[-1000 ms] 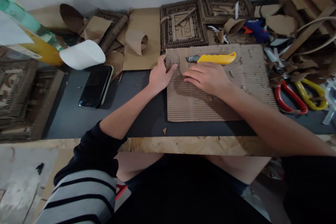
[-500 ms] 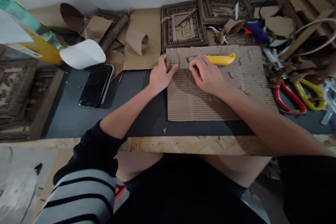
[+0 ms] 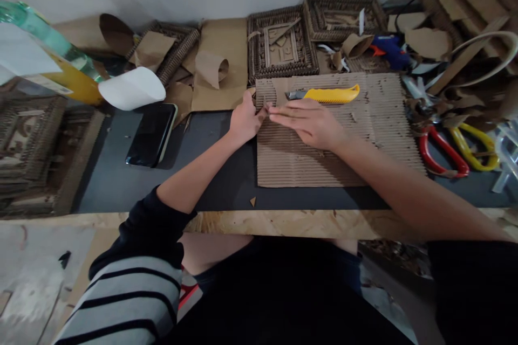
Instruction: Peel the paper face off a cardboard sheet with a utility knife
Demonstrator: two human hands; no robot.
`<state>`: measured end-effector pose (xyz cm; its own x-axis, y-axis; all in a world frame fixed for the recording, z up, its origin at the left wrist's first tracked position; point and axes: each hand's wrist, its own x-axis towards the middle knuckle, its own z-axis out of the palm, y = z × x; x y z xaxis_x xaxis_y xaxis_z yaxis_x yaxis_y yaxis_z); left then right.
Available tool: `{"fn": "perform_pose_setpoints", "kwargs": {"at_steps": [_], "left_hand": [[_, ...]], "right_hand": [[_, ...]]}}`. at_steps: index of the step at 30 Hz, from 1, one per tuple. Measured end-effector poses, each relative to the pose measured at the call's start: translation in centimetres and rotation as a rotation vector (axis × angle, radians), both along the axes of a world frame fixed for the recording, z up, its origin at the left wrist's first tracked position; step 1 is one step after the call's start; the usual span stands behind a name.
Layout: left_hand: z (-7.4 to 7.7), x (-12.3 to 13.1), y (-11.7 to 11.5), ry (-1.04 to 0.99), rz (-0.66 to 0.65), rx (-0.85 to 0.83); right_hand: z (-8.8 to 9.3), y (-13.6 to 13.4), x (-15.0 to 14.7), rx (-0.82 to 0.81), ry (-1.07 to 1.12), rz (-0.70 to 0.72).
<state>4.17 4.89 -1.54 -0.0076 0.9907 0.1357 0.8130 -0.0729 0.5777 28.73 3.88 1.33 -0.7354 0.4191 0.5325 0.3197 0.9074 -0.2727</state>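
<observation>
A sheet of corrugated cardboard [image 3: 299, 164], its ridges bared, lies flat on the dark work surface. At its upper left edge my left hand [image 3: 244, 117] is closed, with the thumb on top and the fingers round the rim. My right hand [image 3: 313, 123] is over the sheet, its fingers pressed together and their tips meeting my left thumb. Whatever those fingertips pinch is too small to make out. Just beyond my right hand a yellow utility knife [image 3: 332, 95] rests on the cardboard, blade pointing left, untouched.
Woven-look cardboard frames [image 3: 281, 43] stand along the wall. To the left are a phone [image 3: 151, 135], a white paper roll [image 3: 131, 88] and a green bottle [image 3: 48, 32]. Red-handled scissors [image 3: 441, 153], yellow handles [image 3: 473, 148] and a blue glue gun [image 3: 390, 51] crowd the right.
My right hand has moved left and slightly toward me, from beside the knife to my left thumb. My left hand still holds the cardboard's edge. The view has shifted slightly.
</observation>
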Motion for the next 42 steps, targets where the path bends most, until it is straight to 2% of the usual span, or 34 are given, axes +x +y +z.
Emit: {"fn": "perform_pose_setpoints", "kwargs": {"at_steps": [1,2,5,7,8,11,13,17,21,24,28,36,42], "left_hand": [[0.0,-0.1,0.0,-0.002,-0.001,-0.010],[0.1,-0.1,0.0,-0.008,-0.003,-0.022],[0.6,-0.2,-0.2,-0.037,-0.020,-0.044],[1.0,-0.2,-0.3,-0.050,-0.030,-0.046],[1.2,-0.1,-0.4,-0.053,-0.030,-0.051],[1.6,0.1,-0.5,-0.060,-0.028,-0.085],[1.6,0.2,-0.4,-0.059,-0.029,-0.092],[1.5,0.4,-0.3,-0.051,-0.025,-0.049],[1.8,0.8,-0.3,-0.027,-0.005,-0.086],[2.0,1.0,-0.2,0.004,0.012,-0.096],[1.8,1.0,0.0,-0.030,0.012,-0.048],[1.5,0.7,-0.2,-0.011,0.009,-0.046],[2.0,0.8,-0.5,0.014,0.018,-0.092]], "right_hand": [[0.2,-0.1,-0.1,0.031,-0.038,-0.025],[0.5,-0.1,0.0,0.048,-0.046,-0.124],[0.9,0.0,0.8,0.034,-0.029,-0.586],[0.9,0.5,1.7,-0.021,-0.081,-0.767],[0.7,0.8,2.2,-0.058,-0.115,-0.773],[-0.1,1.8,2.9,-0.140,-0.156,-0.597],[-0.5,2.0,3.0,-0.141,-0.130,-0.550],[0.0,1.1,2.9,-0.078,-0.096,-0.649],[1.2,-0.2,2.8,-0.075,-0.290,-0.582],[1.7,-0.5,2.4,-0.104,-0.421,-0.698],[1.8,-0.6,1.7,-0.087,-0.427,-0.810],[1.1,-0.4,1.4,-0.081,-0.336,-0.787],[1.2,-0.4,1.3,-0.077,-0.335,-0.742]]}}
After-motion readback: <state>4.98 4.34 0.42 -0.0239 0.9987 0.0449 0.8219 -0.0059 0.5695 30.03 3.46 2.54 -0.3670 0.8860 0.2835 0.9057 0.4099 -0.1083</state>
